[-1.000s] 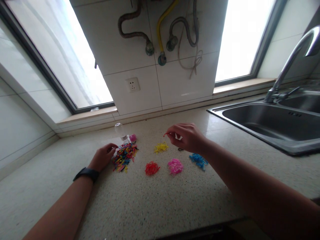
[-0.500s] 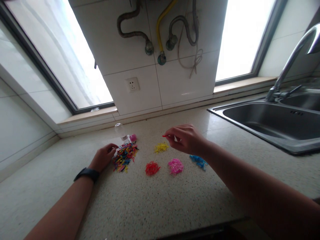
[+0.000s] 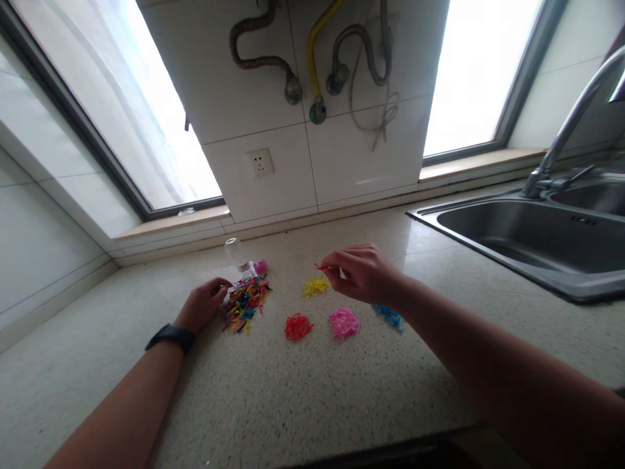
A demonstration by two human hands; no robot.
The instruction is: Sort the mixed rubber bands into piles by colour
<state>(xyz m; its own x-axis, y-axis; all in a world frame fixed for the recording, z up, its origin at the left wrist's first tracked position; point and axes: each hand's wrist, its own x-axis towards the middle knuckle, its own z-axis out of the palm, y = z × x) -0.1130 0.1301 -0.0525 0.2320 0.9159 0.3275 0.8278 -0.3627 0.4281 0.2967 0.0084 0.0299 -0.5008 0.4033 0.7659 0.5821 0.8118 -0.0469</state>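
Note:
My right hand (image 3: pixel 364 272) pinches a small red rubber band (image 3: pixel 318 266) between thumb and fingertips, raised above the counter. Below its fingers lies a yellow pile of rubber bands (image 3: pixel 316 286). Partly behind my right wrist is a blue pile (image 3: pixel 389 316). A pink pile (image 3: pixel 344 324) and a red pile (image 3: pixel 298 326) sit nearer to me. My left hand (image 3: pixel 204 304) rests at the left edge of a mixed-colour heap of rubber bands (image 3: pixel 245 303), fingers loosely bent, with a small gap between thumb and index finger and nothing visibly held.
A clear plastic bottle (image 3: pixel 236 254) with a pink part (image 3: pixel 260 266) lies behind the mixed heap. At the right, a steel sink (image 3: pixel 488 264) with a faucet (image 3: pixel 561 130) is set into the speckled counter (image 3: pixel 273 397). The tiled wall carries a socket (image 3: pixel 260 162) and hoses (image 3: pixel 312 58).
The red rubber band at my right fingertips now shows as a small curl rather than a straight bit. Both hands stay nearly in place; the view has shifted slightly.

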